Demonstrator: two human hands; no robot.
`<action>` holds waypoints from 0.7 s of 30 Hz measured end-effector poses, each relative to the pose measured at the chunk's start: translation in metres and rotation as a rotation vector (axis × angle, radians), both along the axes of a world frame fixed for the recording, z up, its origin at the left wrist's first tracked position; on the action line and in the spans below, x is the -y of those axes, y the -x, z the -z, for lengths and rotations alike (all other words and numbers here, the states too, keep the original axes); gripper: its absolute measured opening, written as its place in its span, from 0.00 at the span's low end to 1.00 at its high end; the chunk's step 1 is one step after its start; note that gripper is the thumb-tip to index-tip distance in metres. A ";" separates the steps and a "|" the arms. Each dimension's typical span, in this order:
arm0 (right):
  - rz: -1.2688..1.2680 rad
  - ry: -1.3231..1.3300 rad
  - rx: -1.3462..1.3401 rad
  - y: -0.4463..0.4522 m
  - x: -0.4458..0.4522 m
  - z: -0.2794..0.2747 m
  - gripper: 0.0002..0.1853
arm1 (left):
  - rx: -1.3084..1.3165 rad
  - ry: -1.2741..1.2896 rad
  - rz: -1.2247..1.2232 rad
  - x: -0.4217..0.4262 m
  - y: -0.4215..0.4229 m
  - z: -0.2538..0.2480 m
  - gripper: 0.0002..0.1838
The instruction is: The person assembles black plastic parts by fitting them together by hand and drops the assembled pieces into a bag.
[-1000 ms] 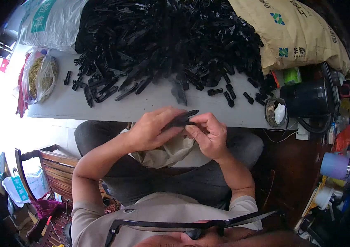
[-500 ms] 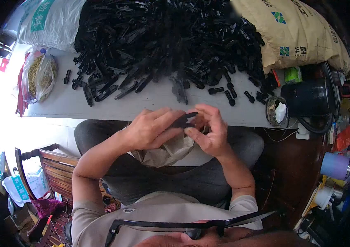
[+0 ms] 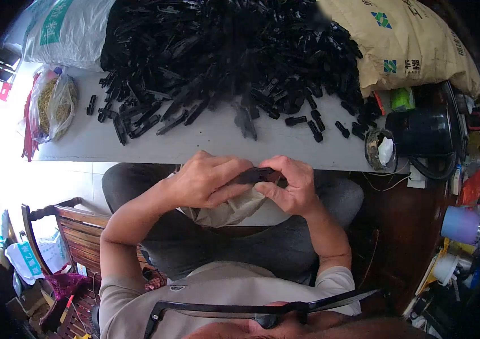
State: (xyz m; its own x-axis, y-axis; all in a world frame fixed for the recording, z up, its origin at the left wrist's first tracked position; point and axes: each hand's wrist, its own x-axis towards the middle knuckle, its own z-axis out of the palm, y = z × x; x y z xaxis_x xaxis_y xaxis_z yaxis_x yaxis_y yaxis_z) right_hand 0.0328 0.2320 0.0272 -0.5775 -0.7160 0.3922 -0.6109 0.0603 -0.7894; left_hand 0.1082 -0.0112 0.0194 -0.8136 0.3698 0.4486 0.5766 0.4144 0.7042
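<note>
Between my hands, just off the table's front edge, is a black plastic clip-like piece [image 3: 255, 175]. My left hand [image 3: 210, 178] is closed on its left end, fingers wrapped over it. The right end is pinched by my right hand [image 3: 292, 185], thumb below and fingers above. Its exact kind is partly hidden by the fingers. Beneath the hands, over my lap, a beige bag [image 3: 226, 213] shows. Across the table a large heap of similar black plastic parts [image 3: 194, 51] lies piled, with several loose short black pieces [image 3: 314, 131] along its near side.
On the grey table [image 3: 155, 148], a clear bag of dried plant matter [image 3: 56, 107] is at left. A white sack [image 3: 67, 34] and a tan sack [image 3: 409, 51] flank the heap. At right are a jar [image 3: 380, 150] and a black container [image 3: 420, 133]. A wooden chair [image 3: 81, 226] stands left.
The two prongs of the black piece, apart before, now lie together between my hands. My right fingers have lowered slightly and closed onto it. The heap looks the same.
</note>
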 end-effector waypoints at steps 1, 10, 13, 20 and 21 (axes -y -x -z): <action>0.000 0.002 -0.003 0.000 0.000 0.000 0.16 | 0.008 0.030 -0.001 0.001 0.000 0.001 0.22; 0.017 0.004 0.043 0.002 0.000 0.005 0.14 | 0.220 0.040 0.061 0.007 0.009 0.005 0.21; -0.026 -0.083 0.147 0.003 0.000 0.007 0.13 | 0.213 0.114 0.076 0.014 0.013 -0.001 0.20; 0.029 -0.250 -0.035 0.005 0.003 0.016 0.09 | 0.085 0.381 -0.347 0.007 0.023 0.010 0.24; 0.166 -0.249 -0.061 0.008 0.003 0.015 0.10 | 0.074 0.402 -0.378 0.003 0.024 0.011 0.26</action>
State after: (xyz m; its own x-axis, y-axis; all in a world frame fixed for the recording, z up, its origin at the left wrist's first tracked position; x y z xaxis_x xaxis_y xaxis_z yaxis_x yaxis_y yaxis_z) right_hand 0.0246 0.2288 0.0118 -0.6757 -0.6920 0.2540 -0.6222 0.3506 -0.7000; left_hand 0.0837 -0.0147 0.0088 -0.9469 0.1761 0.2691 0.2905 0.8273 0.4808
